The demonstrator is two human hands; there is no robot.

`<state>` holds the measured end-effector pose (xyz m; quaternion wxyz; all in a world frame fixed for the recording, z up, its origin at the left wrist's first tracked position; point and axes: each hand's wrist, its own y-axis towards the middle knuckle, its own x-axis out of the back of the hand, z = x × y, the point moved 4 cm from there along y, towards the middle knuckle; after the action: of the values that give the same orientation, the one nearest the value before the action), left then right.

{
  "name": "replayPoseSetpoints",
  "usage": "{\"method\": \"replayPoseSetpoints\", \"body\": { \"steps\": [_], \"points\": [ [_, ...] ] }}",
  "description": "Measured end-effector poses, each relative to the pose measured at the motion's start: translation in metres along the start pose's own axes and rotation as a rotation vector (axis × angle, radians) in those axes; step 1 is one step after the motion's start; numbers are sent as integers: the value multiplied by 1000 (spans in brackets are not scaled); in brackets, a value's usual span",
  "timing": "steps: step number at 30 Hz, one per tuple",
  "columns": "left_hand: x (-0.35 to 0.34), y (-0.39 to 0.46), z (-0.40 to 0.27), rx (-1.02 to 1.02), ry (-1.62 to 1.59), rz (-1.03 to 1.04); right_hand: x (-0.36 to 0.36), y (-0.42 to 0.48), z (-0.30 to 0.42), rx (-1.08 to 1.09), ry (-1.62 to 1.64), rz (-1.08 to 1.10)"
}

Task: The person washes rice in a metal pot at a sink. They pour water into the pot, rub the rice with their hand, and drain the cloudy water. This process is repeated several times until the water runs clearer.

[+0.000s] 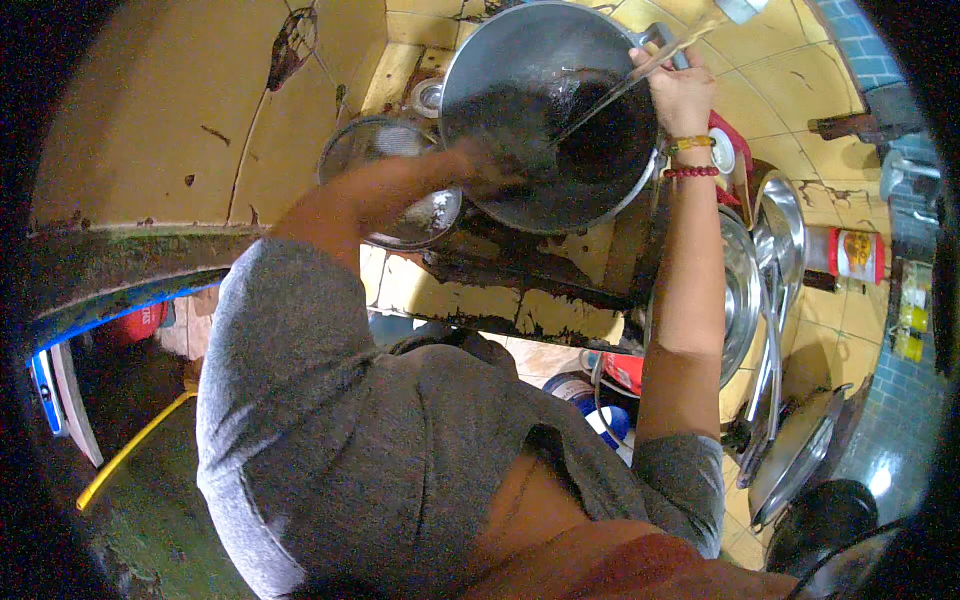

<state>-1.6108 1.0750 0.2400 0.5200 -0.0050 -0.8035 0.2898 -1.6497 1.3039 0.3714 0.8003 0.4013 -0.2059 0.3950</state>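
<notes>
A large, dark metal wok (517, 52) is tilted in front of me, its inside facing up. My right hand (679, 90), with a yellow band and red beads at the wrist, grips the wok's loop handle (660, 36) at the upper right. My left hand (487, 169) is blurred over the lower left of the wok's inside; whether it holds anything cannot be made out. What looks like a stream of water (611, 96) runs from a light grey spout (741, 9) across my right hand into the wok.
Left of the wok lies a round mesh strainer (401, 139). Steel bowls (739, 300), a long-handled steel ladle (772, 345) and a shallow metal pan (799, 457) stand on the right. Beyond them is a red-labelled jar (855, 255). A broken tiled ledge (442, 289) crosses before my body.
</notes>
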Motion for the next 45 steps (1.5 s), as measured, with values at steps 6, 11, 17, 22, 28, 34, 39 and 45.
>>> {"method": "replayPoseSetpoints", "body": {
  "steps": [6,11,17,22,28,34,39,45],
  "points": [
    [102,84,126,-79,1098,-790,-2,1,-8,7,164,45],
    [39,162,132,237,1339,-788,15,-16,1,-101,247,29],
    [-41,154,41,222,511,-295,17,-26,7,-136,235,1],
    [-19,161,-42,-110,-849,-282,14,-32,21,-106,340,-109],
    [112,134,-97,-672,-2407,-423,10,-29,-3,-260,328,-97],
    [77,56,-101,-323,-1431,-806,6,-18,5,-245,470,-157],
    [-25,12,-11,-24,-249,-112,11,-18,-24,-250,369,-98],
    [20,60,118,222,776,-636,13,-37,-1,-223,553,10]
  ]
}}
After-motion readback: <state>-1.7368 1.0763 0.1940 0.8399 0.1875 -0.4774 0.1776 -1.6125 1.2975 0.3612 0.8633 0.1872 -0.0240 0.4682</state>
